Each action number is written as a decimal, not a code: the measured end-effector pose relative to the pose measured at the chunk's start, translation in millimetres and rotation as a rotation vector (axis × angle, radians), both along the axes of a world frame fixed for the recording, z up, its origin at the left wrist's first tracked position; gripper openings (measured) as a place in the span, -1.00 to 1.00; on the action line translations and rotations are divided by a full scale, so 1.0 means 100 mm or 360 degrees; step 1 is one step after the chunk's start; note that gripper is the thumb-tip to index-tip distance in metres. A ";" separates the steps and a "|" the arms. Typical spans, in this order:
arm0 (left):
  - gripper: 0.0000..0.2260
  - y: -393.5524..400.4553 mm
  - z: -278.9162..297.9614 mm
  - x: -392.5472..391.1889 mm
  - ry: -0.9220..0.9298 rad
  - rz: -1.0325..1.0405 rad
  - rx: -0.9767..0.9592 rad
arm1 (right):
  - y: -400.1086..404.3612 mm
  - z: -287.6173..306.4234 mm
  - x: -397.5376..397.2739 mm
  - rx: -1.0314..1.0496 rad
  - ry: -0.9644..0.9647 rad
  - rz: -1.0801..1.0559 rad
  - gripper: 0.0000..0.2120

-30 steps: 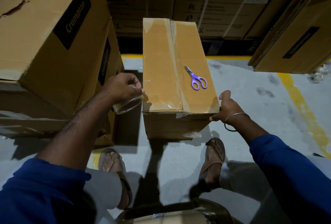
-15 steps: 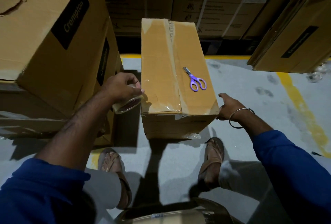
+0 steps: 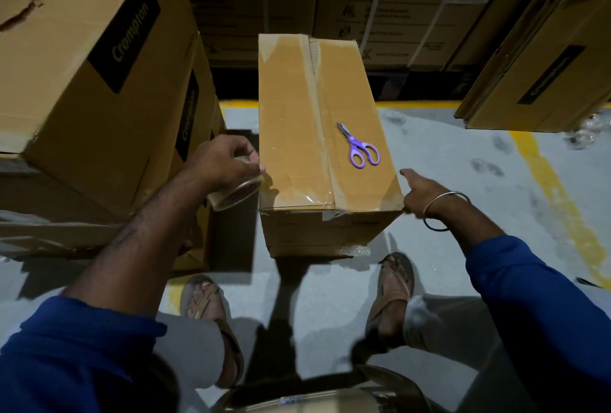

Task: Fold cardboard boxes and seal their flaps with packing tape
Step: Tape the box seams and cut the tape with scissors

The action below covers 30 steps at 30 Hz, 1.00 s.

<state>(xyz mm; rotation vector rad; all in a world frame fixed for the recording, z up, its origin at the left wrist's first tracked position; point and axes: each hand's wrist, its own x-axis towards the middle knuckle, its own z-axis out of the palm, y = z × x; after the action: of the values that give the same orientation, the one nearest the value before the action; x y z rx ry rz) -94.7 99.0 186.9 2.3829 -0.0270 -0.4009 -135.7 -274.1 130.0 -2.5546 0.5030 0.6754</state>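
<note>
Stack (image 3: 82,59): I see big cartons piled at far left
Left hand (image 3: 221,161): fingers curled round the tape roll (image 3: 236,192); roll held just beside the box's near left corner
Box (image 3: 297,135): on the floor between my hands; flaps closed, tape along the centre seam
Scissors (image 3: 360,149): purple; lying on the box top, right of the seam
Right hand (image 3: 421,194): at the box's near right corner; thumb out, holding nothing I can see
</note>
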 end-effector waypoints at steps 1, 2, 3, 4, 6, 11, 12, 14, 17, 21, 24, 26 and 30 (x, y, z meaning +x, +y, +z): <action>-0.87 0.00 0.00 0.00 -0.0003 0.0004 -0.0008 | 0.00 0.05 0.03 -0.0126 -0.0148 0.0027 -0.40; -0.87 -0.01 0.01 0.01 -0.0003 0.0013 -0.0024 | 0.00 0.11 0.05 -0.0166 -0.0307 0.0012 -0.49; -0.87 -0.02 0.01 0.01 -0.0002 0.0022 -0.0042 | 0.02 0.16 0.09 -0.0128 -0.0451 -0.0027 -0.59; -0.86 -0.02 0.02 0.01 0.0001 0.0031 -0.0062 | 0.05 0.21 0.11 -0.0043 -0.0560 -0.0067 -0.65; -0.85 -0.03 0.03 0.02 0.0008 0.0065 -0.0111 | 0.13 0.26 0.19 0.0085 -0.0665 -0.0085 -0.59; -0.78 -0.03 0.03 0.02 0.0050 0.0226 -0.0284 | 0.27 0.14 0.32 0.0039 -0.0801 -0.0006 -0.52; -0.75 -0.03 0.02 0.03 0.0063 0.0257 -0.0329 | 0.31 0.11 0.33 -0.0006 -0.0816 0.0003 -0.60; -0.71 -0.03 0.02 0.03 0.0078 0.0330 -0.0409 | 0.40 0.03 0.37 -0.0167 -0.0844 0.0042 -0.74; -0.66 -0.03 0.00 0.04 0.0090 0.0433 -0.0516 | 0.54 -0.07 0.42 -0.0361 -0.0826 0.0043 -0.70; -0.62 -0.02 -0.06 0.05 0.0088 0.0527 -0.0601 | 0.66 -0.15 0.50 -0.0583 -0.0808 -0.0027 -0.62; -0.64 0.00 -0.12 0.09 0.0116 0.0642 -0.0625 | 0.68 -0.17 0.59 -0.0668 -0.0760 -0.0027 -0.59; -0.65 0.01 -0.16 0.11 0.0117 0.0703 -0.0610 | 0.66 -0.16 0.65 -0.0678 -0.0728 -0.0036 -0.60; -0.63 0.01 -0.27 0.13 0.0087 0.0842 -0.0582 | 0.49 -0.08 0.77 -0.0624 -0.0720 -0.0119 -0.64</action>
<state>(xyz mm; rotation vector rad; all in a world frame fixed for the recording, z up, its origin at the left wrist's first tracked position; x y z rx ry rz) -81.3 100.1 160.2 1.9213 0.5017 -0.1846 -58.6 -224.9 121.5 -2.9074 0.6127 -0.0480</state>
